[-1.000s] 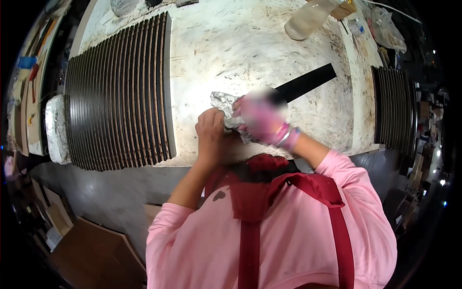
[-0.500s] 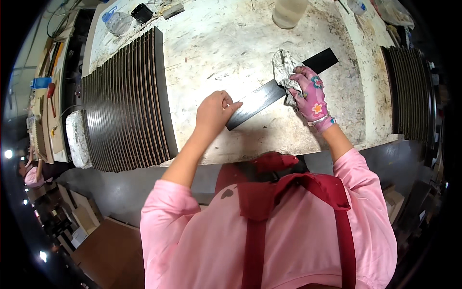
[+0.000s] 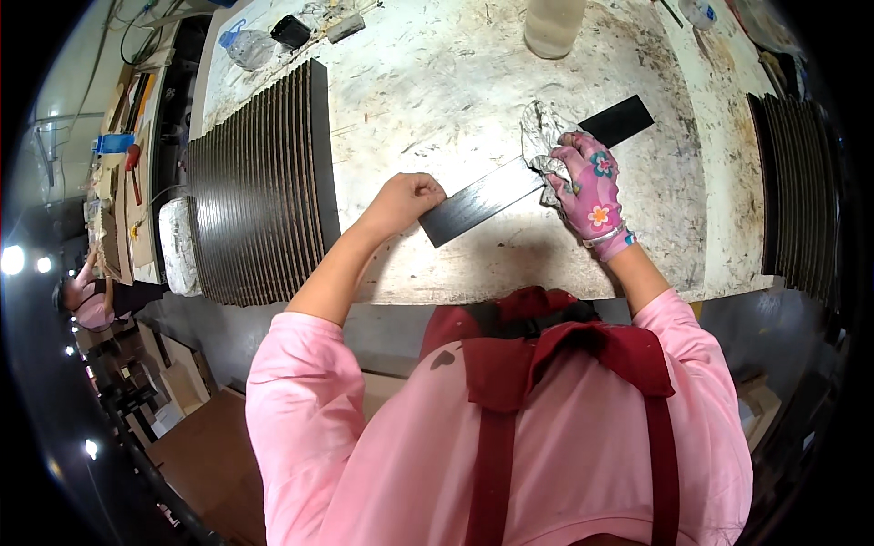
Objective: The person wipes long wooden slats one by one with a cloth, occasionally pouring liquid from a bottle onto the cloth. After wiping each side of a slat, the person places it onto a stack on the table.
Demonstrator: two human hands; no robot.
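Observation:
A flat black strip of board (image 3: 482,202) lies slantwise on the worktable, its far end up to the right. My bare left hand (image 3: 401,204) is closed at the strip's near left end, thumb and fingers pinching its edge. A pink flowered glove covers my right hand (image 3: 592,191), which presses a crumpled greyish-white rag (image 3: 539,132) onto the strip past its middle. The fingers are bent round the rag, and the strip beneath is hidden there. Light glares off the surface between my hands.
A long row of dark strips (image 3: 264,191) stands on the left of the worktable (image 3: 437,100); another stack (image 3: 794,191) is at the right. A container of cloudy liquid (image 3: 553,27), a plastic bottle (image 3: 248,47) and a black cup (image 3: 290,33) stand behind. Another person (image 3: 91,300) works far left.
My left hand has shifted from resting over the strip's end to pinching its edge. The rag and my right hand stay at nearly the same spot on the strip. The whole view has shifted slightly.

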